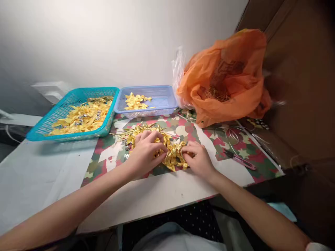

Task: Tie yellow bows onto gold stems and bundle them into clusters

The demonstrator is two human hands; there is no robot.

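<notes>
A pile of golden ribbon pieces (136,131) lies on the camouflage-patterned table cover, with thin gold strands poking out at its left. My left hand (148,150) rests over the pile, its fingers bent and the thumb near the index finger; what lies between them is hidden. A shiny gold bow-like bundle (174,155) is at the pile's right side. My right hand (197,157) pinches the right edge of that bundle between thumb and fingers.
A teal basket (42,127) of gold pieces stands at the left, beside a blue-violet basket (162,99) with a few more. An orange plastic bag (227,111) sits open at the back right. A pink cutter (244,162) lies to the right of my right hand.
</notes>
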